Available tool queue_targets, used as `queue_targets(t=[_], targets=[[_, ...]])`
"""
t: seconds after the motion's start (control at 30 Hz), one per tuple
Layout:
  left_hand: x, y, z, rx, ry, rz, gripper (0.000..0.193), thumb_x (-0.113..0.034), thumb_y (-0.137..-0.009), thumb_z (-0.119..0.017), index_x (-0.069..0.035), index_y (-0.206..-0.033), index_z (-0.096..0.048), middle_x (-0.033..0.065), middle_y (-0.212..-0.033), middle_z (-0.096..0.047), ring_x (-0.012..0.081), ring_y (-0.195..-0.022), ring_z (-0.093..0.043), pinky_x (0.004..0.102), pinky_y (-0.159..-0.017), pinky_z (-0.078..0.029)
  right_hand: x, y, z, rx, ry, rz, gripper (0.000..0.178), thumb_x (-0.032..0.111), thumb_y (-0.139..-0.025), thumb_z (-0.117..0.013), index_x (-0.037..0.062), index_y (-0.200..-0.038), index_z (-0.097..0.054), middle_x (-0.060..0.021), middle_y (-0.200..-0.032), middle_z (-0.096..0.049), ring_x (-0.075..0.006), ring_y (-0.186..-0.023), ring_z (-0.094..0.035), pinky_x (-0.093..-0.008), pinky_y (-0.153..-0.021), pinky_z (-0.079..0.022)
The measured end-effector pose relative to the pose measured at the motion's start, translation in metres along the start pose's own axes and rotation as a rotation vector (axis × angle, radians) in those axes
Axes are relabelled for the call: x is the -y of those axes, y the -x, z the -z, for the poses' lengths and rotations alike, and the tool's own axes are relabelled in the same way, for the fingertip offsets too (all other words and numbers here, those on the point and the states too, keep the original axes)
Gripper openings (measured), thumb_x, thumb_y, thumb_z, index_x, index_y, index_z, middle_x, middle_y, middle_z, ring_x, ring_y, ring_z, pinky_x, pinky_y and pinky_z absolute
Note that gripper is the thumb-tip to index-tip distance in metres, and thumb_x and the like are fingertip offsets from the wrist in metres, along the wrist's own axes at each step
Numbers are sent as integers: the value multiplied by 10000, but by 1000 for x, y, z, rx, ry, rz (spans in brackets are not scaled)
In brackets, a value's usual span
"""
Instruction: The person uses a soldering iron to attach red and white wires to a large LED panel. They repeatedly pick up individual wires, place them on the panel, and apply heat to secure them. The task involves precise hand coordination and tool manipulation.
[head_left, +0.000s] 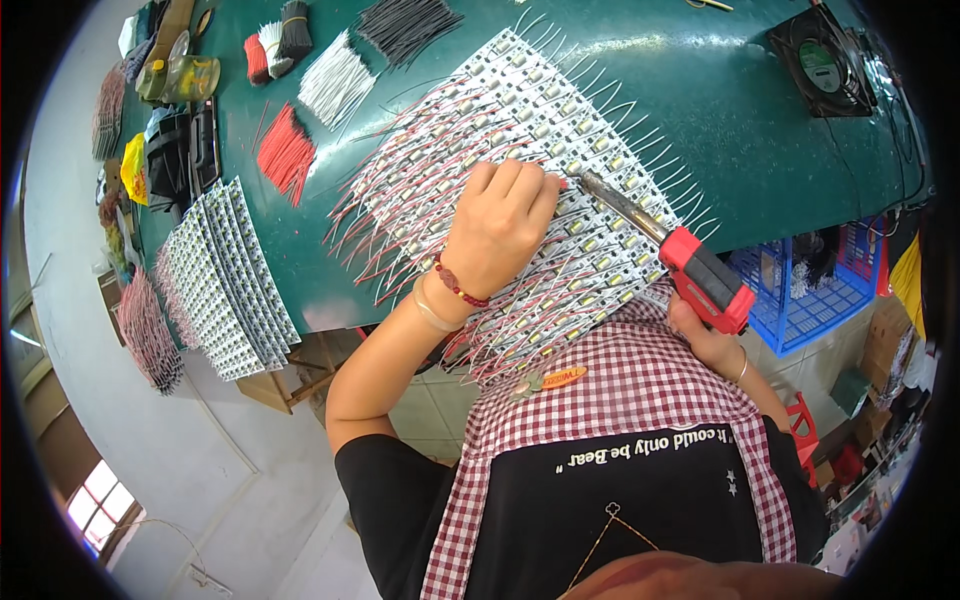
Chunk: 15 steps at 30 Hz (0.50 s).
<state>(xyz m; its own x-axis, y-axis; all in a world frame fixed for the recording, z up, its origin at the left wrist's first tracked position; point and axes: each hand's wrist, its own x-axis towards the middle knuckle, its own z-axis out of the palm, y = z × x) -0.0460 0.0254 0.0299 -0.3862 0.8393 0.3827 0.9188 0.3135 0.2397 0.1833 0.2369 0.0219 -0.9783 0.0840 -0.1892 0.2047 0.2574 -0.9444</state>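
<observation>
A large panel of LED circuit boards [600, 150] lies over the table's near edge, with rows of red and white wires soldered across it. My left hand [505, 215] rests on the middle of this panel, fingers curled down and pressed together. A small red bit shows by the fingertips, but what they pinch is hidden. In my right hand [708, 340] is a red and black soldering iron [700, 275], gripped by its handle at the panel's right edge. Its metal barrel slants up and left, the tip close beside my left fingertips.
Bundles of red wires [287, 150], white wires [338, 82] and black wires [408, 28] lie on the green table [690, 90]. More LED panels [225, 290] hang over the left edge. A black fan [822, 62] stands at the far right, above a blue crate [800, 300].
</observation>
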Motion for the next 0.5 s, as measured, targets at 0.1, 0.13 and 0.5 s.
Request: queue_targets(t=[0.1, 0.13, 0.5], targets=[[1, 2, 0, -20, 31, 21, 235, -21, -741, -627, -36, -969, -682, 44, -744, -452, 197, -702, -482, 325, -648, -391, -5, 2, -1, 3, -4, -6, 253, 218, -991, -534, 32, -820, -547, -25, -728, -540, -115, -694, -533, -271, -661, -450], [0, 3, -1, -18, 43, 32, 236, -19, -739, -628, -37, -968, -683, 43, -743, -451, 196, -701, -480, 325, -649, -390, -5, 3, -1, 4, -3, -8, 251, 217, -990, -535, 32, -821, -548, -26, -730, -541, -114, -694, -534, -270, -660, -450], [1, 5, -5, -38, 113, 49, 240, -3, -736, -629, -26, -967, -689, 43, -732, -428, 192, -693, -471, 318, -650, -385, -1, 0, -2, -47, -31, -63, 109, 125, -858, -649, 24, -882, -616, -69, -759, -597, -204, -673, -578, -320, -617, -460]])
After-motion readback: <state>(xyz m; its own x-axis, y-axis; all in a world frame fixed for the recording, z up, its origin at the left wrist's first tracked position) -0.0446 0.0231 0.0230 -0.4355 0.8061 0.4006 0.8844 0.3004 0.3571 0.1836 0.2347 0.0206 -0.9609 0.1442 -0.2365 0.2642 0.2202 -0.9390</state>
